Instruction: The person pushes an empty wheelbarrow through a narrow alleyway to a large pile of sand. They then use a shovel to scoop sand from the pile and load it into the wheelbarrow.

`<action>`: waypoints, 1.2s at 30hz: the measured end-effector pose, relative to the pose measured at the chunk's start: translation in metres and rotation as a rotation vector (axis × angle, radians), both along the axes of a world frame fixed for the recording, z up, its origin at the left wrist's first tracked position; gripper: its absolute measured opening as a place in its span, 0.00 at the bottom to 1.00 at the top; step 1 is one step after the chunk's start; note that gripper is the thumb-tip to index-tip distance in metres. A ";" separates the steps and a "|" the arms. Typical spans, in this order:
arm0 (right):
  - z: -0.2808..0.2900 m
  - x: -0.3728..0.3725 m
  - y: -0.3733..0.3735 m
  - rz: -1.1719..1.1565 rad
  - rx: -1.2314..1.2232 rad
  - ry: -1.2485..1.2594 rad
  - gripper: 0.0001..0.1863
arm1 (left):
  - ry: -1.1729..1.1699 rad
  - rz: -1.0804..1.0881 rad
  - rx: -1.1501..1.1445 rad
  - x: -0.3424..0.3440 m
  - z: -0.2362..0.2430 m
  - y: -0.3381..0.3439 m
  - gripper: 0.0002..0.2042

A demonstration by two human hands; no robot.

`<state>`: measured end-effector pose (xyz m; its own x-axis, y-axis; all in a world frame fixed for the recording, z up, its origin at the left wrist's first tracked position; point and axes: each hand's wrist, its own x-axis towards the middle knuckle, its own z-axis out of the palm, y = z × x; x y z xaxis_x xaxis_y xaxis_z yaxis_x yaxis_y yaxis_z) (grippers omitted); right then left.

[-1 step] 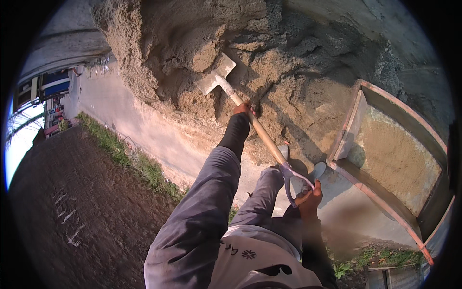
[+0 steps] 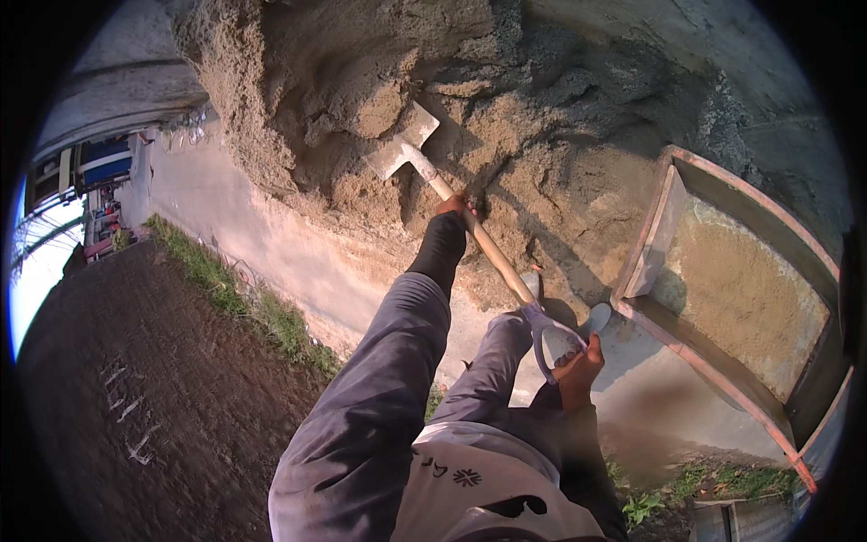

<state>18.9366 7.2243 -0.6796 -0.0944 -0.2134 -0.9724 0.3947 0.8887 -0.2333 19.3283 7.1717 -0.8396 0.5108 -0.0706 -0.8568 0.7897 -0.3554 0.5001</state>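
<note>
Shovel [image 2: 495, 257], one: wooden shaft, one metal blade [image 2: 421, 125], one purple-grey loop handle [image 2: 536, 327]. Laid slantwise: blade on the sand heap [image 2: 361, 59], toward the heap's lower edge; handle over the concrete slab [image 2: 226, 194], left of the box's nearest corner.

Hands, two, both on the shovel. Left hand [image 2: 458, 206]: fingers clamped round the shaft, just below the blade's socket. Right hand [image 2: 580, 369]: fingers clamped on the crosspiece of the loop handle, partly hidden from view.

Open-topped box [image 2: 700, 363], one, reddish-rimmed, on the slab beside the heap's right edge; one layer of sand [image 2: 736, 289] inside.

Shoe tips, two: one under the shaft, one near the box's corner.

Grass patches, two: one along the slab's left edge, one beyond its lower edge.

Against the earlier frame: handle rolled slightly, its loop showing wider; right hand turned with it. Blade, left hand and box practically unmoved.
</note>
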 end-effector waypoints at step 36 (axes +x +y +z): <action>0.029 -0.321 0.461 0.709 0.178 0.619 0.13 | -0.229 -1.572 -0.211 -0.653 0.187 0.046 0.28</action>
